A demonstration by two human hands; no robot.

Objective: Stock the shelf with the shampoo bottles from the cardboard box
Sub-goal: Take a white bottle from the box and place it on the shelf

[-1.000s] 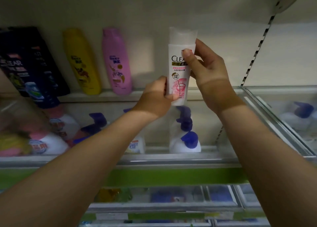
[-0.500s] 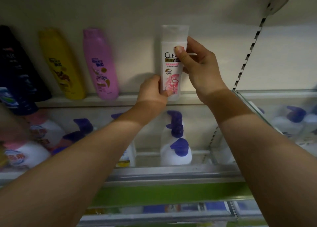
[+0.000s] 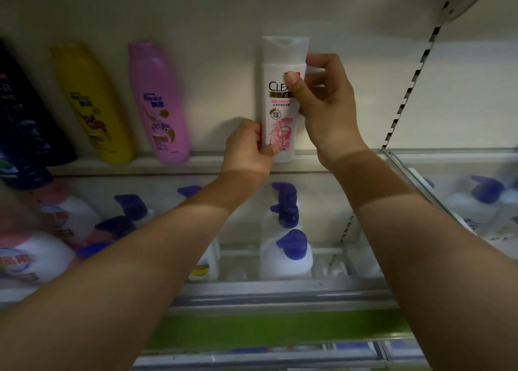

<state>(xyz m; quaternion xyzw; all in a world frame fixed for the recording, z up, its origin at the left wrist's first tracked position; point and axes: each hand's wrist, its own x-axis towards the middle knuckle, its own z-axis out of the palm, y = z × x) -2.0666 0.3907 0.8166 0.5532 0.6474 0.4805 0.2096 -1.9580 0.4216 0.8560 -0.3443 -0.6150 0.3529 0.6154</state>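
Note:
A white Clear shampoo bottle with a pink label stands upright on the upper shelf, close to the back wall. My left hand pinches its lower left edge. My right hand grips its upper right side, thumb across the label. The cardboard box is out of view.
Left on the same shelf stand a pink bottle, a yellow bottle and dark bottles. The shelf below holds white pump bottles with blue tops. A glass divider and a slotted upright bound the bay on the right.
Both hands have carried the white bottle back and down until its base sits on the upper shelf. The view has shifted, so the other bottles appear further left.

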